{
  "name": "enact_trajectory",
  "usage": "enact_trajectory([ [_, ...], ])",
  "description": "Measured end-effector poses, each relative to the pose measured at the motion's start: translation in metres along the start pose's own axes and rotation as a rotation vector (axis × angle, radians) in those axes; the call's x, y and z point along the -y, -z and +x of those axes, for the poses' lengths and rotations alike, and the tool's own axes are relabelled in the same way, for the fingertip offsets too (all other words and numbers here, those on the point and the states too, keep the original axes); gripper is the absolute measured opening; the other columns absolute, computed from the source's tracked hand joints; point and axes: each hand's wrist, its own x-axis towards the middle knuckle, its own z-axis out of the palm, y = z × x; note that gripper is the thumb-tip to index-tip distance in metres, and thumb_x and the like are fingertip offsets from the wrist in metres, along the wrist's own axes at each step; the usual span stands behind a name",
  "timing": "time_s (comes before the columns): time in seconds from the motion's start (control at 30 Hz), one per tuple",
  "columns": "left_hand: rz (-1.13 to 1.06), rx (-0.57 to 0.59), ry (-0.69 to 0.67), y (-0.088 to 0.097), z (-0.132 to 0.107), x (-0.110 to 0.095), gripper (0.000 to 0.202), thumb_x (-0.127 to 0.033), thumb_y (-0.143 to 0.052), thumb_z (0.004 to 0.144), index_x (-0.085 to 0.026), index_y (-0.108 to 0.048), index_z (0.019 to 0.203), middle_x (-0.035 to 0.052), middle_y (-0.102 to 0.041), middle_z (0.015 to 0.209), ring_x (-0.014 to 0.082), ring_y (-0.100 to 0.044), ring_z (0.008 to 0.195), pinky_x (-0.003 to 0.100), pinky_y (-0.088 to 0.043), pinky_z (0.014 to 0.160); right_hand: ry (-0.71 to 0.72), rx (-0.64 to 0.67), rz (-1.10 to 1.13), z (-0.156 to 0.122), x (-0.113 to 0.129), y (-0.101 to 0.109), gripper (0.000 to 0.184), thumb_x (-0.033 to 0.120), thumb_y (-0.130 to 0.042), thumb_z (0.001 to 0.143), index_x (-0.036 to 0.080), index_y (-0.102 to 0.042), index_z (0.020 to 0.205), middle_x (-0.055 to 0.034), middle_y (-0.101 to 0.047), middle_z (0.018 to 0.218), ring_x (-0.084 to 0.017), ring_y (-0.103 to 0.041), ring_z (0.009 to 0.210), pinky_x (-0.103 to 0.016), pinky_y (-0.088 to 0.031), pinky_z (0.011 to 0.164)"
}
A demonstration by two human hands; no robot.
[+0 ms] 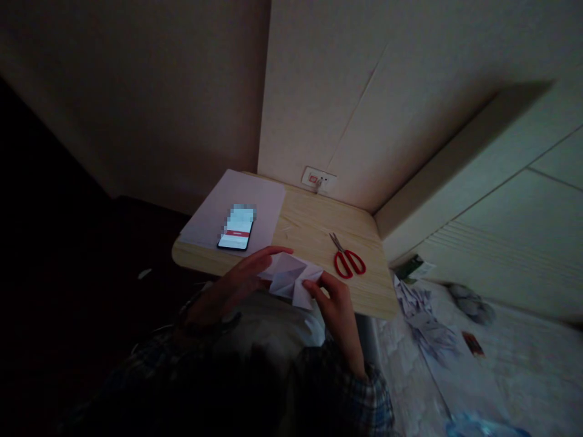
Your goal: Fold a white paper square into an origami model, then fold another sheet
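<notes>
A folded white paper piece (291, 278) sits at the near edge of a small wooden table (314, 227). My left hand (237, 285) lies along its left side, fingers stretched over the top fold and touching it. My right hand (334, 300) pinches the paper's right corner between thumb and fingers. Both hands hold the paper just above the table edge. Red-handled scissors (348, 261) lie to the right of the paper, closed, near my right hand.
A lit phone (237, 233) rests on a white sheet (237, 209) at the table's left. A wall socket (317, 178) is behind. Paper scraps (423, 315) and a small card (473, 345) lie on the bed to the right.
</notes>
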Motion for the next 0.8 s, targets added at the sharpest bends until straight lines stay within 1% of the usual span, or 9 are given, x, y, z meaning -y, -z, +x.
enact_trajectory([
  [0.1,-0.023,0.028,0.069,-0.004,-0.011,-0.011,0.052,-0.035,-0.073,0.064,-0.021,-0.065,0.113,0.0088,-0.072,0.092,0.0268,-0.068,0.081,0.035,-0.052,0.072,0.072,0.046,-0.041,-0.003,0.008,0.005,0.025,0.035,-0.058,0.082,0.018,-0.059,0.063,0.0016,-0.056,0.058,-0.014,-0.049,0.059,-0.025,-0.038,0.059],
  [0.2,-0.045,0.063,0.084,-0.006,-0.02,-0.019,0.055,-0.038,-0.067,0.066,-0.022,-0.063,0.118,0.0075,-0.073,0.091,0.0284,-0.068,0.082,0.038,-0.052,0.074,0.116,0.067,-0.094,-0.005,0.014,0.009,0.025,0.034,-0.059,0.083,0.018,-0.061,0.064,0.0011,-0.058,0.06,-0.014,-0.05,0.059,-0.025,-0.039,0.058],
  [0.3,-0.114,0.172,-0.041,-0.006,-0.023,-0.021,0.058,-0.046,-0.064,0.066,-0.02,-0.063,0.119,0.0106,-0.069,0.113,0.0291,-0.063,0.107,0.039,-0.048,0.091,0.135,0.072,-0.134,-0.007,0.016,0.011,0.022,0.032,-0.059,0.084,0.017,-0.063,0.067,0.0006,-0.06,0.061,-0.014,-0.051,0.059,-0.025,-0.039,0.058],
  [0.37,-0.108,0.182,-0.143,-0.006,-0.022,-0.02,0.062,-0.053,-0.061,0.069,-0.018,-0.062,0.12,0.013,-0.064,0.126,0.029,-0.055,0.121,0.039,-0.043,0.1,0.14,0.081,-0.132,-0.008,0.018,0.011,0.02,0.031,-0.058,0.084,0.018,-0.066,0.071,-0.0001,-0.063,0.064,-0.014,-0.053,0.06,-0.025,-0.04,0.058],
  [0.43,-0.012,0.159,-0.183,-0.006,-0.018,-0.016,0.059,-0.05,-0.065,0.069,-0.02,-0.062,0.12,0.013,-0.061,0.13,0.0286,-0.05,0.126,0.039,-0.041,0.102,0.149,0.081,-0.136,-0.008,0.019,0.011,0.019,0.03,-0.057,0.085,0.017,-0.067,0.075,-0.0008,-0.066,0.067,-0.015,-0.055,0.062,-0.026,-0.042,0.06],
  [0.47,0.062,0.15,-0.167,-0.006,-0.015,-0.013,0.056,-0.042,-0.07,0.068,-0.021,-0.062,0.119,0.012,-0.061,0.13,0.0276,-0.05,0.126,0.038,-0.041,0.101,0.158,0.085,-0.144,-0.008,0.02,0.011,0.018,0.029,-0.057,0.085,0.017,-0.067,0.076,-0.001,-0.066,0.068,-0.015,-0.055,0.063,-0.026,-0.042,0.061],
  [0.57,0.229,0.054,-0.122,-0.007,-0.007,-0.005,0.052,-0.021,-0.078,0.059,-0.022,-0.065,0.11,0.0077,-0.067,0.119,0.0245,-0.06,0.112,0.032,-0.048,0.09,0.183,0.114,-0.167,-0.008,0.02,0.01,0.017,0.029,-0.057,0.086,0.018,-0.067,0.079,-0.0008,-0.065,0.069,-0.015,-0.055,0.063,-0.027,-0.042,0.063],
  [0.7,0.369,-0.015,-0.062,-0.007,-0.002,-0.001,0.042,-0.015,-0.079,0.052,-0.02,-0.068,0.093,0.0028,-0.073,0.084,0.0203,-0.068,0.08,0.027,-0.051,0.072,0.172,0.094,-0.143,-0.007,0.022,0.007,0.018,0.029,-0.06,0.085,0.019,-0.062,0.071,0.001,-0.059,0.066,-0.015,-0.053,0.063,-0.026,-0.04,0.061],
  [0.8,0.412,-0.047,-0.051,-0.006,-0.002,-0.004,0.039,-0.013,-0.08,0.047,-0.02,-0.068,0.083,0.0001,-0.071,0.072,0.0189,-0.066,0.067,0.026,-0.05,0.064,0.171,0.051,-0.112,-0.007,0.026,0.005,0.018,0.028,-0.063,0.083,0.019,-0.059,0.067,0.0028,-0.055,0.062,-0.014,-0.051,0.061,-0.025,-0.038,0.059],
])
